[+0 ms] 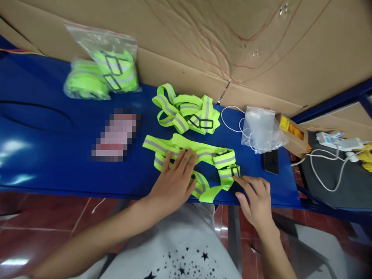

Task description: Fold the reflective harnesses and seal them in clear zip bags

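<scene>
A neon yellow-green reflective strap (206,155) with a grey stripe lies in loose loops near the front edge of the blue table. My left hand (174,180) rests on its left part, fingers stretched out and slightly spread. At the strap's right end, by a black buckle (235,170), is my right hand (255,197). Its index fingertip touches or nearly touches the strap, with the thumb held apart below. Behind this strap sits a second heap of reflective strap (186,110) with black rectangular buckles.
Clear plastic bags of reflective straps (119,73) lean at the back left. Right of the heap are empty clear bags (260,128), a small cardboard box (293,133), a dark phone (271,162) and white cables. Cardboard (180,69) lines the back. A blurred-out patch covers something at left.
</scene>
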{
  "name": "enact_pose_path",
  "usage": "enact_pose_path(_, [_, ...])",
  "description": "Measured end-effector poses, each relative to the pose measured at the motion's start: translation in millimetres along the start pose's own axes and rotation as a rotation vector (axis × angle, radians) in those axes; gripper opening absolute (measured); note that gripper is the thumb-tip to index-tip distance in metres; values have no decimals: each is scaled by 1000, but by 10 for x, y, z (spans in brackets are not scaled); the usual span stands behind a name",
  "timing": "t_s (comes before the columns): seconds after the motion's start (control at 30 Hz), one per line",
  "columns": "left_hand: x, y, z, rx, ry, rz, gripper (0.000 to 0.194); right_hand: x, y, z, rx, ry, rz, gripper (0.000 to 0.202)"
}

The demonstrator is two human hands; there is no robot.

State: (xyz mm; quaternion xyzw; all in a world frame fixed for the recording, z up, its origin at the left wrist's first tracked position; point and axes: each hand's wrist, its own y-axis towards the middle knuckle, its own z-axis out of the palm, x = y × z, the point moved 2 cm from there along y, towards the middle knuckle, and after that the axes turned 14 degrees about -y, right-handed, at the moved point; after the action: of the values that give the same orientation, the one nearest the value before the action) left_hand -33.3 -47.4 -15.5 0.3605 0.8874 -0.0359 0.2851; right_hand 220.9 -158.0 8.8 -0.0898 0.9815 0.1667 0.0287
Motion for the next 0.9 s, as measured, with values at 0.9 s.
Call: enact_pose_path(0.9, [-1,915,-786,106,-624,194,34,-345,597,11,119,648,112,58])
